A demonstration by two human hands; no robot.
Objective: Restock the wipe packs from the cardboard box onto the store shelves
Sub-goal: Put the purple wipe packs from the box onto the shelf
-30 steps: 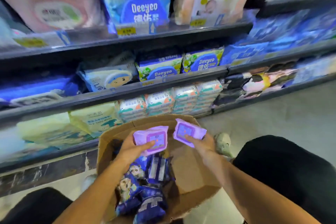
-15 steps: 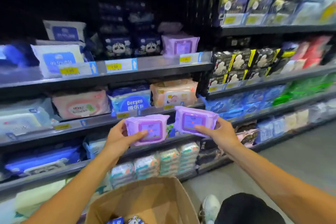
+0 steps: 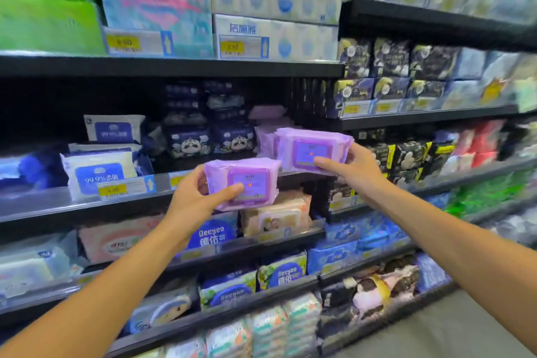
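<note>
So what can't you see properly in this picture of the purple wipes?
- Cardboard box: out of the head view, below the bottom edge.
- Purple stack on the shelf: mostly hidden behind the right-hand purple pack, so no count.
- Lid print on the left-hand purple pack: too small and blurred, partly under the left hand.
- Yellow price tag: digits smeared by motion blur.
- Right hand: its fingers behind the pack are hidden.

Two bare forearms are seen, with no sleeve shown on either up to the picture's lower edge. The left hand [image 3: 197, 197] and right hand [image 3: 353, 167] are uncovered. The fingers are slender, and the thumbnails are cut short.
</note>
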